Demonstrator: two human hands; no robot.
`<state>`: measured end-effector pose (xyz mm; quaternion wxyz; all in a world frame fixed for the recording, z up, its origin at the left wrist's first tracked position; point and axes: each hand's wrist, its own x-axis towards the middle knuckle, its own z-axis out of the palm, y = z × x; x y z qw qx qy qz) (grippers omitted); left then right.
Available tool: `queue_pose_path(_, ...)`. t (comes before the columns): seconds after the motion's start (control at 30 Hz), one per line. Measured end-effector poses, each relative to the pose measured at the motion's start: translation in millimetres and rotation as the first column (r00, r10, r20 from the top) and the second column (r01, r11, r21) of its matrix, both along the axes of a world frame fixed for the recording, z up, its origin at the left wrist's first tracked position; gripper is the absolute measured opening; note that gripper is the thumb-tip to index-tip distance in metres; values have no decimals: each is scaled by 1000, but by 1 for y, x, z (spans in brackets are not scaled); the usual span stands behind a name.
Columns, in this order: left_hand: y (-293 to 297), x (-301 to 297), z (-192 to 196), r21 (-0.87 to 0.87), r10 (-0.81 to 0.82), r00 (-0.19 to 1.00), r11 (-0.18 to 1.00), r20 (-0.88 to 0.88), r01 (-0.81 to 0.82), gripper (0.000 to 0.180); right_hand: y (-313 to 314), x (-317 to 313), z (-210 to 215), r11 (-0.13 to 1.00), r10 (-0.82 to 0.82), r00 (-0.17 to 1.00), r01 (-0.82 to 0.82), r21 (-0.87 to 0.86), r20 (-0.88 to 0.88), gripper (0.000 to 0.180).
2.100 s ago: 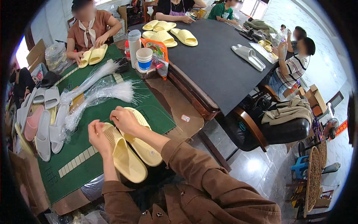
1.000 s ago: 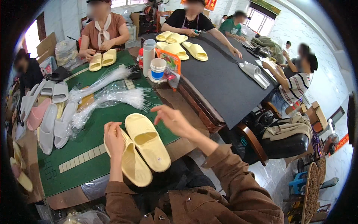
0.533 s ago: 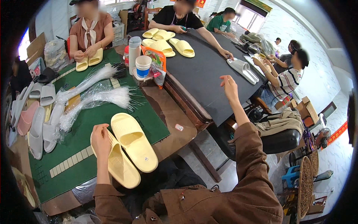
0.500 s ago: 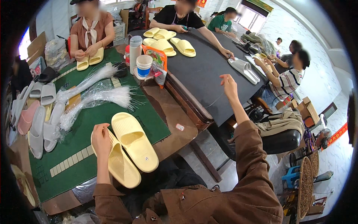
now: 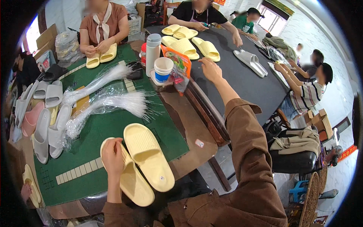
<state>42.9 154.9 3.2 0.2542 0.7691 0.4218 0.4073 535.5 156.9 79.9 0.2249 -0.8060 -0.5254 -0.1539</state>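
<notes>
My left hand is over the left of two pale yellow slippers, covering part of its strap and toe. Its fingers are curled closed, and whatever they pinch is hidden. Beside it lies the matching yellow slipper, toe away from me, with a small round sticker on its heel. My right hand is raised with the arm stretched out over the dark table, just short of the yellow slippers there. Its fingertips are pressed together; anything between them is too fine to make out.
Bundles of clear plastic strands lie on the green mat. Grey and pink slippers pile up at left. A paper cup and a flask stand beside an orange packet. Co-workers sit around the dark table.
My right hand has swung left and inward over the dark table, its fingers closing together. My left hand stays at the slipper. The whole view has shifted; a co-worker's hand has lifted from the grey slippers.
</notes>
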Motion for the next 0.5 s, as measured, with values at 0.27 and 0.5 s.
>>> queue_pose_path(0.27,0,7,-1,-21,65,998,998,-8,-65,12,82,40,-20,979,-183,981,188,-75,68,65)
queue_pose_path(0.5,4,9,-6,-60,76,997,995,25,-74,11,84,69,-4,910,-163,987,152,-385,5,75)
